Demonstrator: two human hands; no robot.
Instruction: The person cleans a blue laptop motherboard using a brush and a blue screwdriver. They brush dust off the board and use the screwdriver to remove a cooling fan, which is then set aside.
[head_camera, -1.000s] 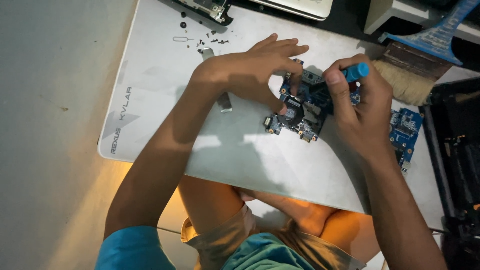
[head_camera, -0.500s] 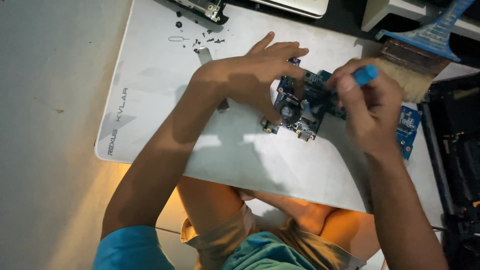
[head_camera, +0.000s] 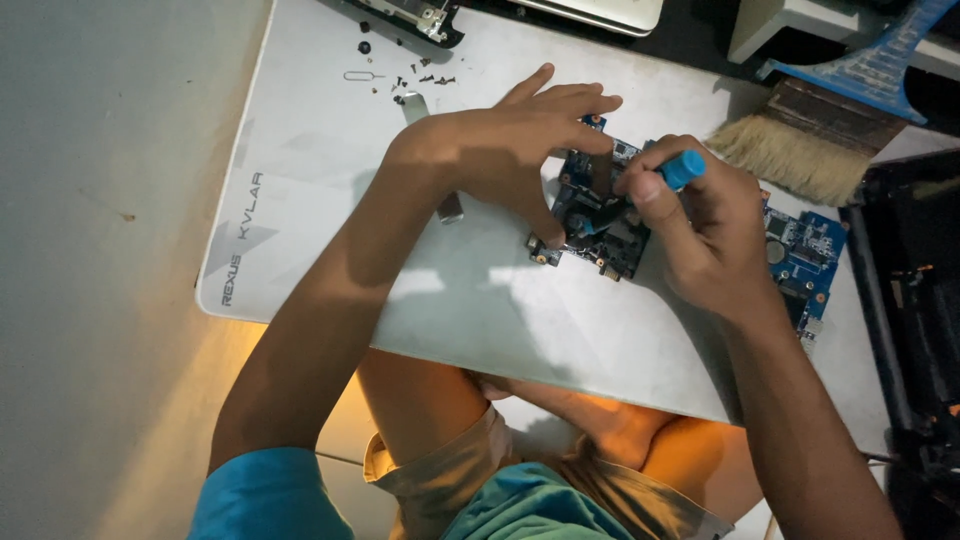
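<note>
The left hand lies open with its fingers spread, pressing on the blue circuit board that rests on the white mat, while the right hand is closed around a blue-handled screwdriver tipped onto that board.

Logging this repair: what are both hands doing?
Left hand: open, fingers pressing the blue circuit board.
Right hand: closed on blue-handled screwdriver.

Bare white mat left of circuit board; paintbrush and loose screws beyond.
</note>
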